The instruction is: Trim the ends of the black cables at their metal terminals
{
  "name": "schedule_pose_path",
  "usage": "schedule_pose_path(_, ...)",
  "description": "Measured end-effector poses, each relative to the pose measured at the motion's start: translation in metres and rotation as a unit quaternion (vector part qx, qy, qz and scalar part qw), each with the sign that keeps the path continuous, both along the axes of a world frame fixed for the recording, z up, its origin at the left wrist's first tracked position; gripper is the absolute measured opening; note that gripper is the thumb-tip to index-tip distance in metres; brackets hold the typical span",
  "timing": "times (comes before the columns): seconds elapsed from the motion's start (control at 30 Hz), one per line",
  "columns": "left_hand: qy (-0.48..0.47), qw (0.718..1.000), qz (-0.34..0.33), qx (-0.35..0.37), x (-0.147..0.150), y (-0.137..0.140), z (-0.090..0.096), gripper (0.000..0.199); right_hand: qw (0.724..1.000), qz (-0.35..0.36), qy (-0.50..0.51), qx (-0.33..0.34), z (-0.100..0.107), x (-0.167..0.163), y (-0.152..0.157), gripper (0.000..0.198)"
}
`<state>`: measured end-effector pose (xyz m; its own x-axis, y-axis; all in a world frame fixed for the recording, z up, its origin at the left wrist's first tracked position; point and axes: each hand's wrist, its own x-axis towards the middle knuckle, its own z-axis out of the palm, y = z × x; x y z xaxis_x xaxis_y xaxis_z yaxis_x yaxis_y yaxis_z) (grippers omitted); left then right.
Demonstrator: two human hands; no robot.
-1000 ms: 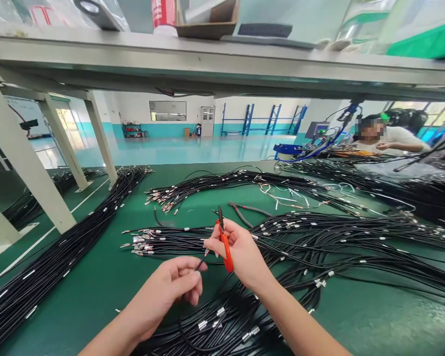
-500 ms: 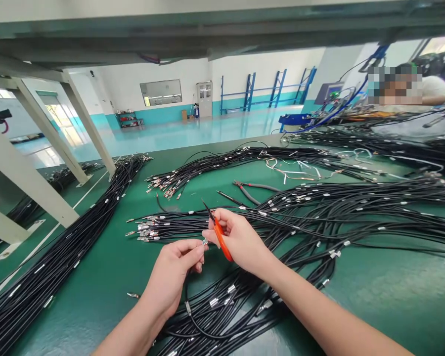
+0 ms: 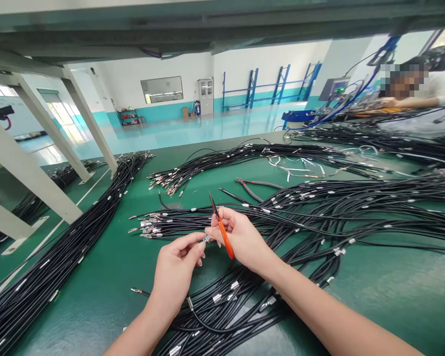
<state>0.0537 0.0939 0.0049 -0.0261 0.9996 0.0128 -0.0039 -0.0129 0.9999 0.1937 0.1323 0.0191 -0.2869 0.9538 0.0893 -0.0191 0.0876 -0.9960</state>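
My left hand (image 3: 178,269) pinches a small metal terminal (image 3: 206,239) between thumb and fingertips; a black cable seems to run down from it, partly hidden by the hand. My right hand (image 3: 242,239) is closed around orange-handled scissors (image 3: 226,238), whose narrow dark tip points up and away. Its thumb and fingertip also meet the terminal from the right. Beneath both hands lies a loose bundle of black cables (image 3: 222,324) with silvery sleeves. Just behind is a cable bundle with bare metal terminals (image 3: 152,226) at its left end.
Pliers with dark grips (image 3: 254,187) and a black pen-like tool (image 3: 233,196) lie behind my hands on the green table (image 3: 107,277). A long cable bundle (image 3: 77,237) runs along the left, near white posts (image 3: 92,121). A co-worker (image 3: 430,89) leans at the far right.
The view has shifted slightly. The scissors stand a little more upright in my right hand. Both hands still meet at the terminal.
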Motion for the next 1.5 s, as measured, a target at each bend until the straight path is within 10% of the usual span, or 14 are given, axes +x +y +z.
schedule_pose_path(1.5, 0.003, 1.000, 0.010, -0.029, -0.0010, 0.0003, 0.0025, 0.014, 0.999, 0.012, -0.015, 0.037, -0.0001, -0.0007, -0.0005, 0.026)
